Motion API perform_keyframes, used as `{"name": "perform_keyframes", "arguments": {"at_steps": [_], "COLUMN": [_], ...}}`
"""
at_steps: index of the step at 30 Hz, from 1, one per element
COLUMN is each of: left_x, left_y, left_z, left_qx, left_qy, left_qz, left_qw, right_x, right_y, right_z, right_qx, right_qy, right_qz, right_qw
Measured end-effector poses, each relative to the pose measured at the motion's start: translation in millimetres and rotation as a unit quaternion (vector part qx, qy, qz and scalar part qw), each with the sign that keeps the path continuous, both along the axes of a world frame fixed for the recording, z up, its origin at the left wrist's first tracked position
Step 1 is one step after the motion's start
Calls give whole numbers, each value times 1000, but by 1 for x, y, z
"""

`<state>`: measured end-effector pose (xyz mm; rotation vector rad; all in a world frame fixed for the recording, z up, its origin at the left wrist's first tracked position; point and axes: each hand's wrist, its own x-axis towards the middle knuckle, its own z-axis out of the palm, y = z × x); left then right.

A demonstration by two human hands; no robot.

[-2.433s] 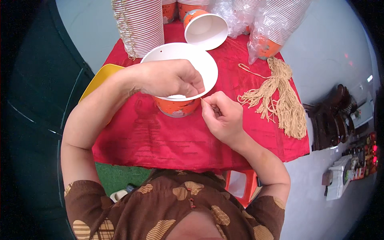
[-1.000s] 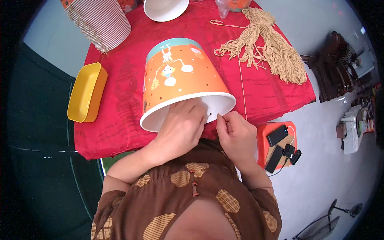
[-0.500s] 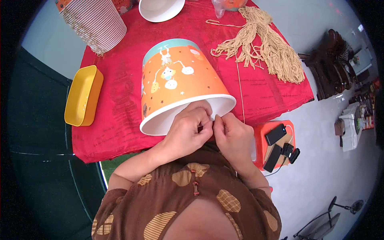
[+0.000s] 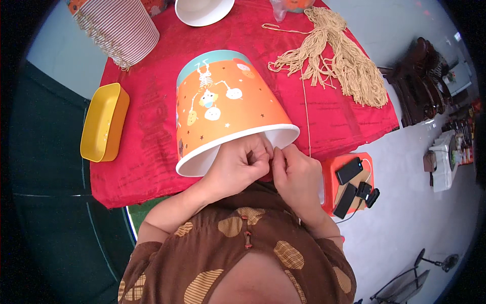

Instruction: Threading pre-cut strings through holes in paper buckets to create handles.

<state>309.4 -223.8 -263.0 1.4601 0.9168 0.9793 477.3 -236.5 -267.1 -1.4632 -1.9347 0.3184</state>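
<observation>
A large orange paper bucket with a teal base band and cartoon skeletons lies tilted on its side, its white-rimmed mouth facing me. My left hand reaches partly into the mouth, fingers curled and pinched. Beside it my right hand is closed too, its thumb and forefinger pressed together at the rim. The fingertips of both hands meet just inside the mouth. Whatever they pinch is too small or hidden to name. A bundle of tan cords lies at the far right, one strand trailing toward the table's front edge.
A red cloth covers the table. Nested paper buckets with cord loops stand far left, near a yellow plastic tray. A white bowl-like container sits at the back. Right of my hands, a red stool bears black devices and a cable.
The bucket has tipped slightly, its mouth turning a little downward and its base shifting left. My left hand sits a bit deeper under the rim. Both hands keep their pinch.
</observation>
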Motion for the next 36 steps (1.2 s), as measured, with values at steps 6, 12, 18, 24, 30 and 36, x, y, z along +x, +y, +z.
{"name": "perform_keyframes", "arguments": {"at_steps": [6, 12, 18, 24, 30, 36], "left_x": [5, 4, 10, 14, 15, 14], "left_y": [1, 1, -1, 1, 2, 1], "left_z": [3, 3, 10, 4, 0, 2], "left_qx": [11, 21, 21, 115, 176, 170], "left_qy": [117, 143, 133, 164, 148, 167], "left_qz": [43, 21, 23, 31, 64, 68], "left_qw": [992, 989, 991, 979, 971, 969], "right_x": [11, 34, 28, 17, 30, 26], "right_y": [1, -13, -11, -5, -6, -3], "right_z": [1, 21, 19, 10, 18, -1], "right_qx": [-27, -124, -124, -62, -61, 103], "right_qy": [23, 118, 214, 217, 189, 77], "right_qz": [46, 150, 124, 138, 162, 115], "right_qw": [998, 974, 961, 965, 967, 985]}}
